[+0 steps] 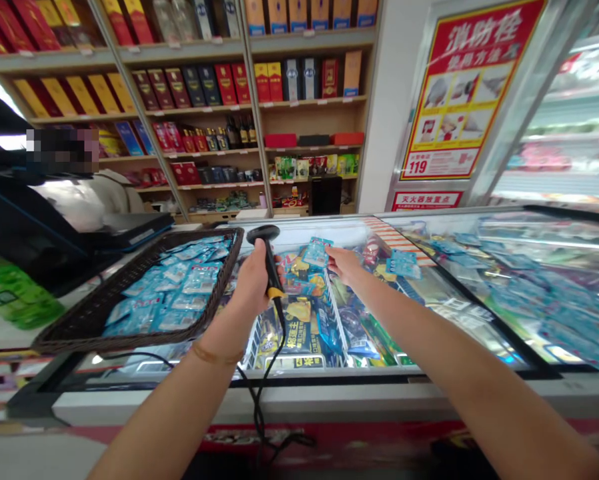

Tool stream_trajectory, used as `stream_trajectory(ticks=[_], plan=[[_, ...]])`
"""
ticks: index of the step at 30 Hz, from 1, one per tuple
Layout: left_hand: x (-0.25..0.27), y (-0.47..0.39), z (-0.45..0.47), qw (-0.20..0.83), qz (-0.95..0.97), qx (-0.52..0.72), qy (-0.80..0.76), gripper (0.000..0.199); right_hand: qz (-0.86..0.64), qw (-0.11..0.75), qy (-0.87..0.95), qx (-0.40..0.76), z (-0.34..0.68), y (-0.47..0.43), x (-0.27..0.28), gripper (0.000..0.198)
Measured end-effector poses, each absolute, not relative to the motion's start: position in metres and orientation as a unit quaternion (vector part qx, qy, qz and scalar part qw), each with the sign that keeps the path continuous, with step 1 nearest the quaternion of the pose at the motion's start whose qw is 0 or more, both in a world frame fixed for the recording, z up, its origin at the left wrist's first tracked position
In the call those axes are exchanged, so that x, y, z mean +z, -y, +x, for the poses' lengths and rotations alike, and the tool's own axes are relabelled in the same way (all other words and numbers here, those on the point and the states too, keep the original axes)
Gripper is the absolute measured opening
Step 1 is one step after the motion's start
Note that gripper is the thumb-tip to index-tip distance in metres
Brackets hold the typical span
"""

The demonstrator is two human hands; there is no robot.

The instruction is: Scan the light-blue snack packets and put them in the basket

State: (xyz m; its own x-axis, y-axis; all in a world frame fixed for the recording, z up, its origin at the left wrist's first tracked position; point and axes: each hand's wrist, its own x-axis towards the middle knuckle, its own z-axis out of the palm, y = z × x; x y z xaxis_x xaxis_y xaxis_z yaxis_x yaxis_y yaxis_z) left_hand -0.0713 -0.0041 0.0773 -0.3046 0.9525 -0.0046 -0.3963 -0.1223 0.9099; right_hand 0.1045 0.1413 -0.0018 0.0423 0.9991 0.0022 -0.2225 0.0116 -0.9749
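Nearest the lens: left forearm and right forearm, both reaching forward over a freezer.

Left hand: wrapped around the handle of a black scanner, head end up, cable hanging down the front. Right hand: fingers nearly together, pinching the near right edge of a blue packet. Exact thumb placement too small to tell.

Packet sits just right of the scanner, between the two hands, at the right fingertips, above the glass. Can't tell whether it touches the glass.

Handling, my read: packet is light, thin, floppy, a bit slick; not fragile, but wrinkles would distort the print. Best hold is an edge or corner, face left uncovered, as now. Scanner looks rigid and fairly light; grip it by the handle, mind cable drag.

Outward: left of the left hand, a dark woven basket with a heap of similar packets. Right of the right hand, a few loose packets on the glass; farther right, a spread pile. Colourful food bags show under the glass below the hands.
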Motion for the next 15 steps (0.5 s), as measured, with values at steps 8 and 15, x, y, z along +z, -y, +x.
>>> stream_trajectory(ticks=[8, 15], plan=[[0.097, 0.024, -0.179, 0.357, 0.259, 0.786, -0.433, 0.039, -0.393, 0.472, 0.457, 0.644, -0.029, -0.121, 0.048, 0.032], [0.088, 0.032, -0.223, 0.287, 0.188, 0.827, -0.445, 0.036, -0.323, 0.373, 0.517, 0.699, -0.101, -0.099, 0.068, 0.016]])
